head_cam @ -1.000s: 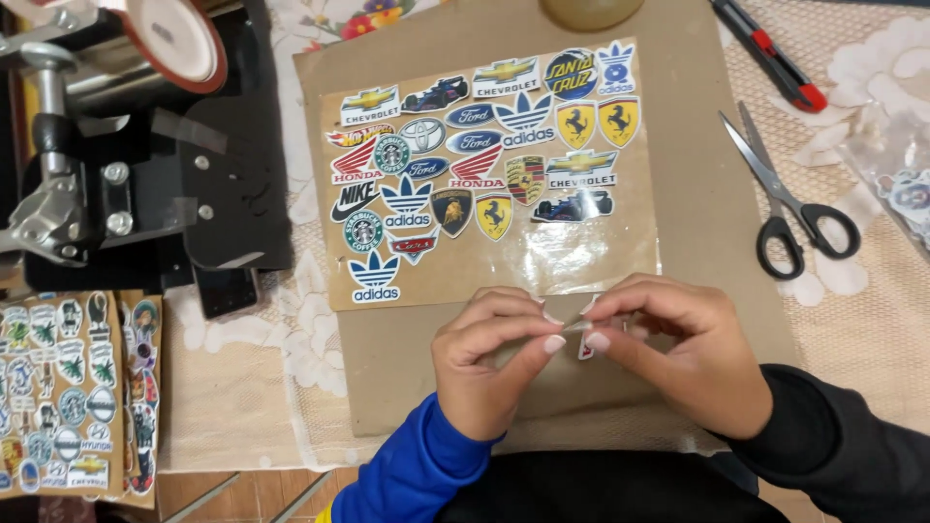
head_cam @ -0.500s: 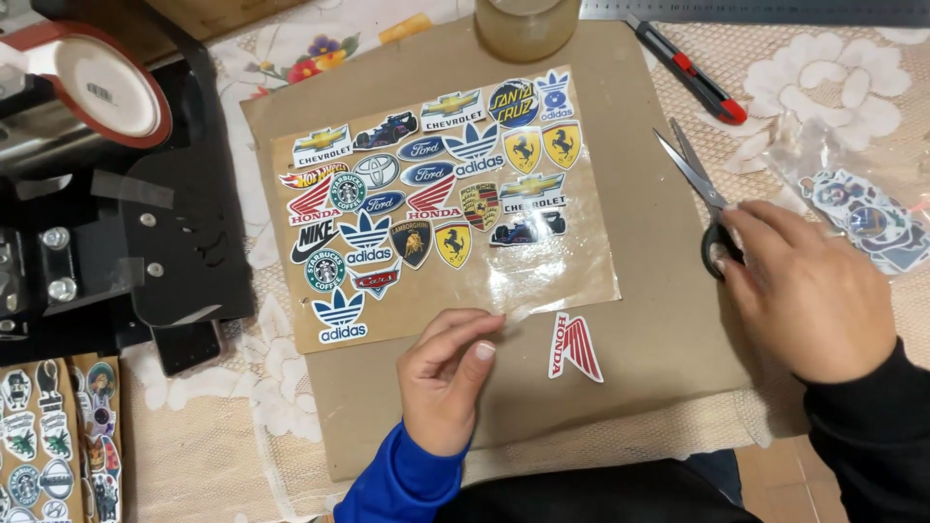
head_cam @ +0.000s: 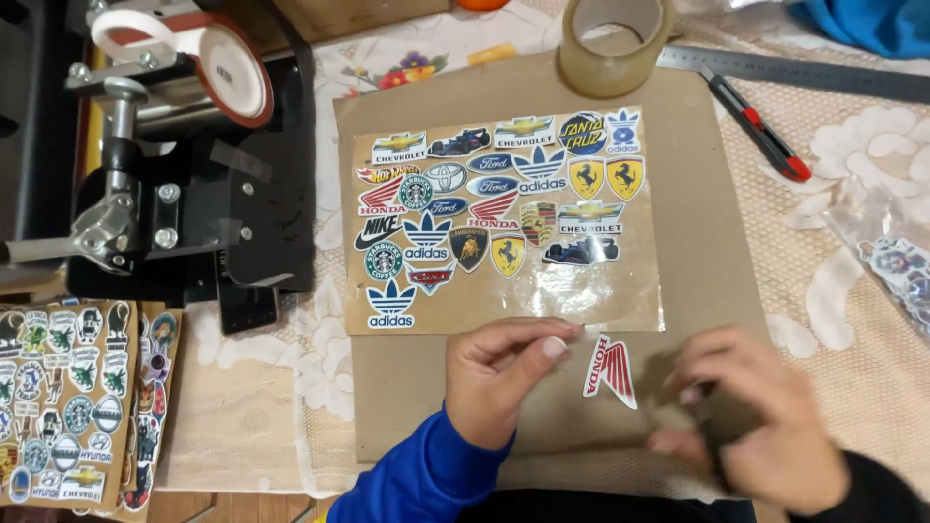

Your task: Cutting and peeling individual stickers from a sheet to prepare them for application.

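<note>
Sticker, the red-and-white wing-shaped one, lies loose on the cardboard sheet, just below the lower edge of the clear film that covers the other stickers, and between my two hands. My left hand rests at its 9 o'clock, thumb and forefinger pinched nearly closed on what may be a small scrap of film or backing; I cannot tell for sure, it is so small. My right hand sits at its 4 o'clock, blurred by motion, so I cannot tell how far its fingers are open or whether they hold anything.

My worry is that a quick sweep of the right hand could brush the loose sticker, flip it, or stick it crooked to the cardboard. Lifting the film edge carelessly could also drag the arranged stickers out of line.

At 12 o'clock stands a tape roll, at 1 o'clock a steel ruler and a red utility knife. A black press machine sits at 10 o'clock, finished sticker boards at 9 o'clock, all on the lace-covered worktop.
</note>
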